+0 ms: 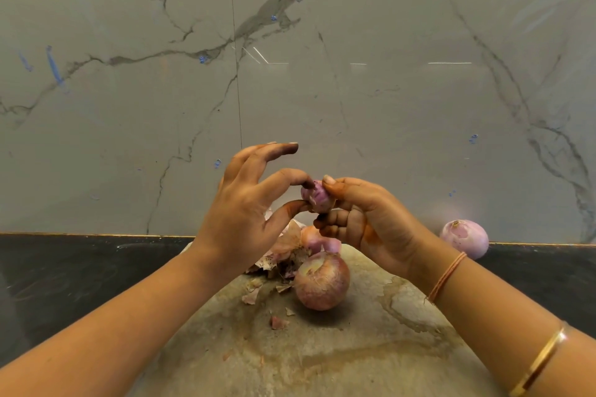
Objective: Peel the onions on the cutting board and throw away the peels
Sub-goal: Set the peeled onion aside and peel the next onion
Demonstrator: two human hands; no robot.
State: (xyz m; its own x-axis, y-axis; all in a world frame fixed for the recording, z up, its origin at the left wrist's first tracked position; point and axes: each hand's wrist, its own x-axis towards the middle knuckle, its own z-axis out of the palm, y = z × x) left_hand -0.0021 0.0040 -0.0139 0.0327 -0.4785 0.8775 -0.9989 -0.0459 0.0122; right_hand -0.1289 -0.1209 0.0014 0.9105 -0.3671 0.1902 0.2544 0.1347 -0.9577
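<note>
Centrally, onion (321, 280) and peels (283, 251) on board (354, 348)

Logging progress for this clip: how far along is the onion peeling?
Done: one peeled-looking onion sits on the dark counter right of the cutting board. In hand: the right hand holds a small onion while the left hand pinches at its skin. Left: a skin-on onion on the board, a second onion partly hidden behind it, and the peel pile, not yet thrown away.
</note>
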